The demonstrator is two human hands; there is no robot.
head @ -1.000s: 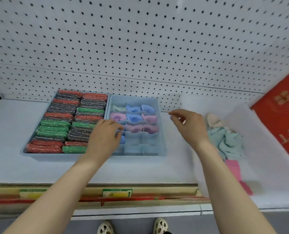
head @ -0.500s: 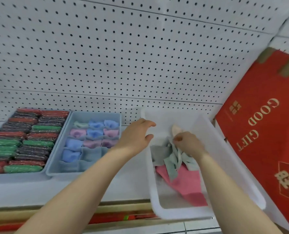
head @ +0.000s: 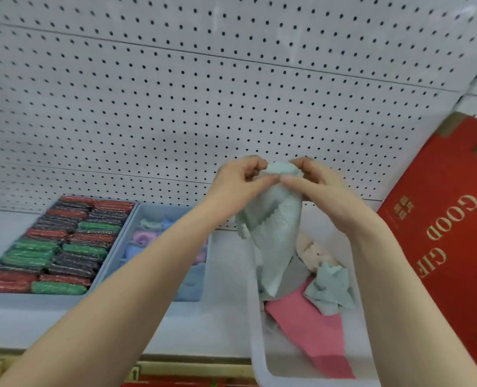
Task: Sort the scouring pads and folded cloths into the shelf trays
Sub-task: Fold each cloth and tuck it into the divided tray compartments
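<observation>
A pale green cloth (head: 277, 233) hangs in the air above the clear plastic bin (head: 255, 325). My left hand (head: 240, 181) and my right hand (head: 315, 182) both pinch its top edge, fingertips nearly touching. Inside the bin lie a pink cloth (head: 310, 331), another crumpled green cloth (head: 329, 291), a grey one and a beige one. To the left, a blue divided tray (head: 145, 216) holds folded pastel cloths; my left forearm hides part of it. Further left, a tray of red, green and dark scouring pads (head: 58, 247) is packed in rows.
White pegboard (head: 204, 93) forms the back wall. A red gift box (head: 455, 233) leans at the right beside the bin. The white shelf surface (head: 120, 319) runs in front of the trays, with a price rail along its front edge.
My right hand has lifted the green cloth out of the bin. My left hand moved over from the bin rim and took hold of the cloth's top edge too.
</observation>
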